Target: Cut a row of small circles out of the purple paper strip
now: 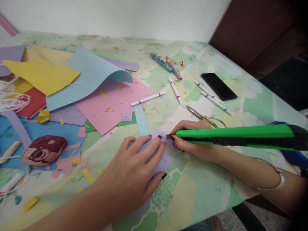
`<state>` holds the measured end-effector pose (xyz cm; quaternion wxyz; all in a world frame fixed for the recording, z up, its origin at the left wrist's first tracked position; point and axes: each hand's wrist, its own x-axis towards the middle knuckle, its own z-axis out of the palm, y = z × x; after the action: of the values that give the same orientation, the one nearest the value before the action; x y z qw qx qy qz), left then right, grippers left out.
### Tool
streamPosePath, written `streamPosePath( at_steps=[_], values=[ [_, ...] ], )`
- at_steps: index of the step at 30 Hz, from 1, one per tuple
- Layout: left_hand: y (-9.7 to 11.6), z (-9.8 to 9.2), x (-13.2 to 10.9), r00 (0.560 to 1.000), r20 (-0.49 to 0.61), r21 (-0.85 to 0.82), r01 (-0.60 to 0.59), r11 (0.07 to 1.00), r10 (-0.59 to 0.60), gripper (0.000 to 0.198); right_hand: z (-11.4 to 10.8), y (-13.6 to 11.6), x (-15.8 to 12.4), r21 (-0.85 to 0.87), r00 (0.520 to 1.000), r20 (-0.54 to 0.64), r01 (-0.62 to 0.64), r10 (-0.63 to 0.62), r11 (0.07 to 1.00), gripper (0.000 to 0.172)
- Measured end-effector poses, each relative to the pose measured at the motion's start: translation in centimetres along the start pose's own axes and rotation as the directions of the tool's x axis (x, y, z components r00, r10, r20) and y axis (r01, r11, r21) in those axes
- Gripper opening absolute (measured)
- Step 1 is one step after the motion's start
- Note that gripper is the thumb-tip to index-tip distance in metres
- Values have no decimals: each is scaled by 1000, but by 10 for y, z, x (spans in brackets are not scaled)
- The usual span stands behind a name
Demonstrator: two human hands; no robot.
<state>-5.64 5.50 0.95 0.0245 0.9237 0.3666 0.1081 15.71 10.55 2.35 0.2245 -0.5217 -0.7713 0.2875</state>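
green cutter [235, 134] in the right hand [196, 151], purple paper [165, 163] under the left hand [136, 168]

in the centre of the frame, the purple paper lies on a green, white and yellow patterned tablecloth [192, 192], with small ring marks near the fingertips of the left hand. that hand comes in from the lower left, palm down, fingers extended and slightly spread over the paper, thumb held apart; nothing is gripped between them. the right hand, entering from the right edge with a silver bangle [281, 179] on its forearm, is closed around the front end of the green cutter, thumb and fingers pinched close behind the dark blade. the blade points left, just beside the ring marks; whether it touches the paper cannot be told. the cutter's body runs to the right edge.

a light blue strip [141, 120] reaches up from the left hand's fingers to a white marker [148, 98]. right of centre, gold-handled scissors [204, 117] lie just beyond the right hand, with a black phone [218, 86] further up. two rolled paper tubes [166, 66] sit at the upper middle. the upper left holds overlapping sheets: yellow [48, 77], light blue [81, 73] and pink [106, 107]. at the lower left, a dark red case [44, 149] lies among paper scraps [89, 175].
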Motion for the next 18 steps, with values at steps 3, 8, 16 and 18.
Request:
streamPosePath(
  at_steps=[3,8,16,18],
  values=[
    [1,1,-1,1000,-7,-3,-8,1000,8,48,1,-1,0,-10,1000,-11,-20,20,1000,6],
    [-3,-1,1,999,-33,-84,-14,996,12,45,3,1,1,120,999,9,-34,33,992,9],
    [-30,-2,16,995,-69,-297,43,954,-67,35,-3,2,8,233,997,73,-11,-6,972,5],
    [-34,-1,20,998,-33,-269,34,963,-44,37,-4,1,8,225,997,68,7,-23,974,6]
  ],
)
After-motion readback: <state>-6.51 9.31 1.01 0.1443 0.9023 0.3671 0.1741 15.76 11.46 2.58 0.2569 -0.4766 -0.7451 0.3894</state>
